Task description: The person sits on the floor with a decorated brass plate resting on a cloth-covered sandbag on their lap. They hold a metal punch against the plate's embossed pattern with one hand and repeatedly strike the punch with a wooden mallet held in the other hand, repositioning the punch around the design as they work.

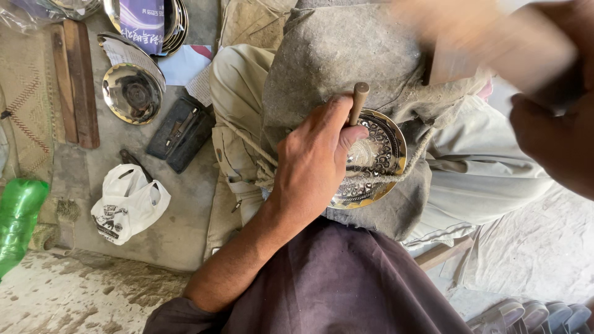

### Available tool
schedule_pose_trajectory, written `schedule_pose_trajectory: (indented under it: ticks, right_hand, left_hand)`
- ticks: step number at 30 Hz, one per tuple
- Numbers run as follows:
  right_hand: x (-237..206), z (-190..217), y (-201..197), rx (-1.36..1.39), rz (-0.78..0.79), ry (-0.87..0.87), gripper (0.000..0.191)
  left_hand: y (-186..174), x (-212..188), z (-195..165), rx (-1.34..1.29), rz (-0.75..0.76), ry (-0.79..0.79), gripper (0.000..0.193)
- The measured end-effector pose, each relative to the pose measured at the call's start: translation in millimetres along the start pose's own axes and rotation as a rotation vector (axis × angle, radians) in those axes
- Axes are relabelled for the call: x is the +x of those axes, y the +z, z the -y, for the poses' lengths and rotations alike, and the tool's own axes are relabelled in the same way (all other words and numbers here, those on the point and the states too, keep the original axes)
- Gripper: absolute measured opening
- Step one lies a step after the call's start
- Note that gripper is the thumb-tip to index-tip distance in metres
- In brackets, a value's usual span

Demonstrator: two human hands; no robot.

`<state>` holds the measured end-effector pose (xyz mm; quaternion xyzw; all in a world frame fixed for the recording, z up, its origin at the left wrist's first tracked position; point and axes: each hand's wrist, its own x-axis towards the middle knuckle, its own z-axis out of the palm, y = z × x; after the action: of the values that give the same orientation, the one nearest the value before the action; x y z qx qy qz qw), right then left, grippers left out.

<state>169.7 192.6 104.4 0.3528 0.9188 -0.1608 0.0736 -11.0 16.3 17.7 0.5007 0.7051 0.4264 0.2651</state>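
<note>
Engraved metal plate (371,162) lies on a grey cloth pad (334,55) across the person's lap, shiny and round, with fine patterns already cut into its middle and a brassy rim showing at the lower edge. A cord (396,176) crosses its lower part and seems to help pin it to the pad. The left hand (312,164) rests on the plate's left side, its fingers closed round a slim punch (358,102) that stands nearly upright with its tip on the metal. The right hand (550,133) is raised at the upper right, well apart from the left; a blurred pale shape above it looks like a mallet in motion, but whether the fingers are clamped on it cannot be told. By the look of it, the step in hand is chasing the pattern, and the next blow calls for a steady punch and a square hit on its top. Further left on the floor sit a small steel bowl (131,93), a dark case (180,133), a white plastic bag (127,203) and a green bottle (18,216).
</note>
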Motion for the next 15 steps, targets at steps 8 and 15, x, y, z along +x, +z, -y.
schedule_pose_trajectory:
  ticks: [8,15]
  right_hand:
    - [1.4,4.4,-18.6,-0.075,-0.154,-0.058,0.054]
    - [8.9,19.5,-32.3,0.182,-0.088,0.136,0.060]
  left_hand:
    - [-4.3,-0.2,-4.0,-0.040,0.013,0.002,0.026]
    - [-5.5,-0.9,-8.7,-0.025,-0.016,0.024,0.029]
